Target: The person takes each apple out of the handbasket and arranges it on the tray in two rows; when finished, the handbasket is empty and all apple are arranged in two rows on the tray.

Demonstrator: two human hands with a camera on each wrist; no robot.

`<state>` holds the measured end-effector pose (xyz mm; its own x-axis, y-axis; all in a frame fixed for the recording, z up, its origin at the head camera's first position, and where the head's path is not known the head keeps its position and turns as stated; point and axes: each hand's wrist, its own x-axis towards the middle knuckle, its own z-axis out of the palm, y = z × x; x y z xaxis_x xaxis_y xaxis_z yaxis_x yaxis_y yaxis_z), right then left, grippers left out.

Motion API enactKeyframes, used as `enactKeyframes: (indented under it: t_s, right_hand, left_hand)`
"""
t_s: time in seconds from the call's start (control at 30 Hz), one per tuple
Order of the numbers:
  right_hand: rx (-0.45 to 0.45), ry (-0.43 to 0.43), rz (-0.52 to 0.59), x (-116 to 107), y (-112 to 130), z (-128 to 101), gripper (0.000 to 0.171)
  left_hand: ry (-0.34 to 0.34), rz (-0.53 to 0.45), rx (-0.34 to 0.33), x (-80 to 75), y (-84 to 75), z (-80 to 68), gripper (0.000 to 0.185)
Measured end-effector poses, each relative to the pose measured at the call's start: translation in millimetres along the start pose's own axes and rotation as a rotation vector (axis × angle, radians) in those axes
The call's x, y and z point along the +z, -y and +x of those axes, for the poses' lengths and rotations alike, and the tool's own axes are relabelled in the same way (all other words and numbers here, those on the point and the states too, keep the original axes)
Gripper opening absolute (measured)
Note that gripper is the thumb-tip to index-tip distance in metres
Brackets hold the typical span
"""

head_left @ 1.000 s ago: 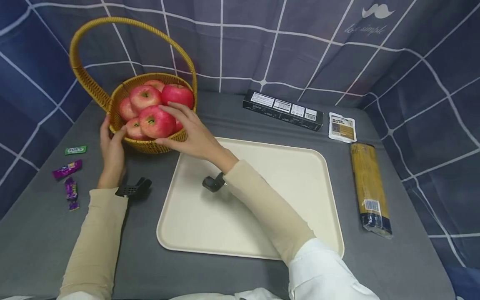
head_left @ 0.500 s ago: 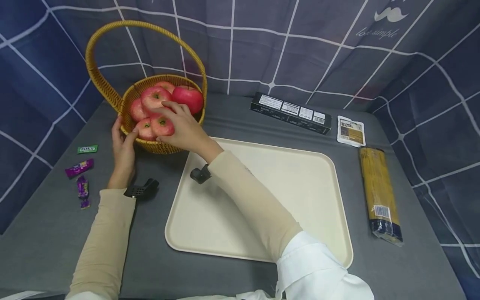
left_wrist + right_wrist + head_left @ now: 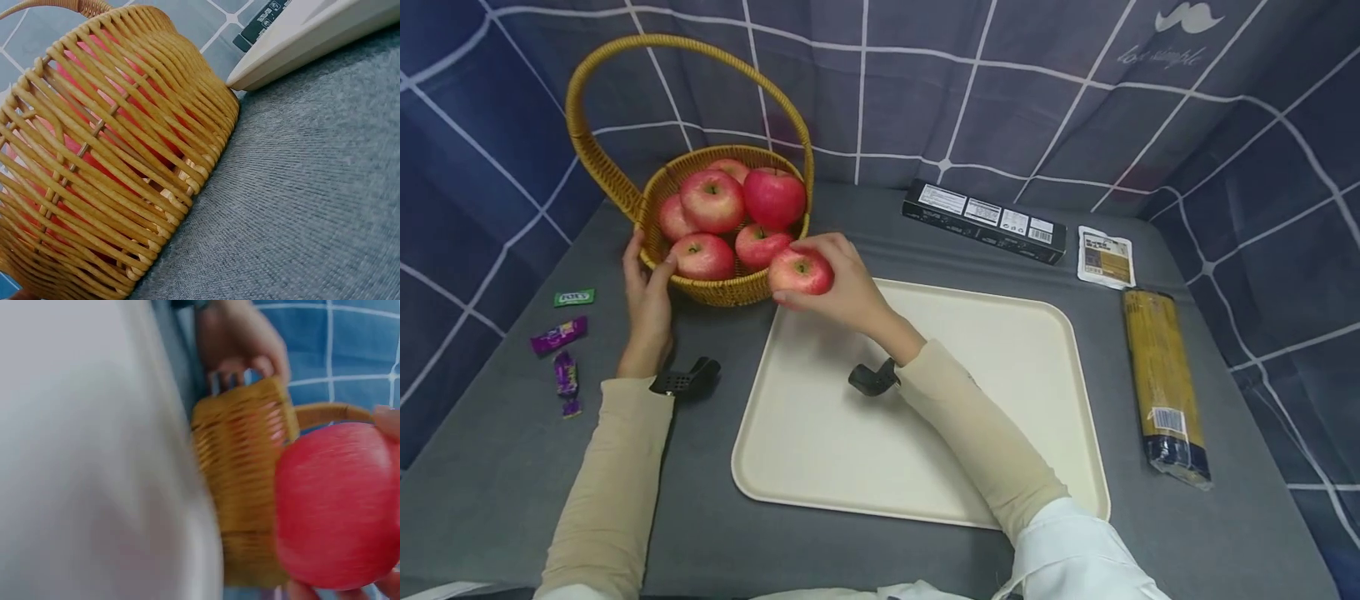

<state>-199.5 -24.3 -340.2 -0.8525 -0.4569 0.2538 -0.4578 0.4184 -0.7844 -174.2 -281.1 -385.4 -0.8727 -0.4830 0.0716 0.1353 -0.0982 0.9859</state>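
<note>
A red apple [image 3: 801,271] is held in my right hand [image 3: 842,292], above the left edge of the cream tray [image 3: 880,433] and just right of the basket. In the right wrist view the apple [image 3: 340,506] looks large, with fingertips at its top and underside. My left hand [image 3: 647,308] grips the near-left rim of the yellow woven basket [image 3: 715,292]. Several other red apples [image 3: 711,202] lie inside that basket. Through the slats of the basket [image 3: 125,137], the left wrist view shows red fruit.
A black box [image 3: 985,221] lies at the back, with a white-and-brown packet [image 3: 1105,257] to its right. A long yellow package [image 3: 1165,383] lies right of the tray. At left are a green wrapper [image 3: 574,297] and purple-wrapped sweets [image 3: 559,335]. The basket's tall handle [image 3: 692,42] arches up.
My right hand has lifted the front apple from the basket and moved it right, over the tray's edge. The apples beneath are now exposed. The left hand stays at the rim.
</note>
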Motion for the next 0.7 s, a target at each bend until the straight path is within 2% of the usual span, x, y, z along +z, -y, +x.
enactKeyframes:
  t_s: [0.1, 0.23, 0.37, 0.53, 0.7]
  right_hand:
    - [-0.011, 0.048, -0.047, 0, -16, -4, 0.058]
    - [-0.051, 0.077, -0.049, 6, -32, -3, 0.057]
    - [-0.039, 0.103, -0.06, 13, -41, -2, 0.059]
    - [-0.009, 0.146, -0.099, 12, -41, -2, 0.067]
    - [-0.025, 0.066, -0.055, -5, -26, 11, 0.073]
  left_hand:
    - [-0.01, -0.006, -0.009, 0.7, 0.4, 0.8, 0.056]
    - [-0.008, 0.018, -0.009, 0.0, 1.4, 1.3, 0.056]
    - [-0.011, 0.03, -0.011, -1.5, 1.1, 0.2, 0.055]
    - [-0.016, 0.035, -0.01, -0.4, -1.1, -2.2, 0.055]
    - [-0.015, 0.009, -0.007, 1.4, -0.4, -1.4, 0.055]
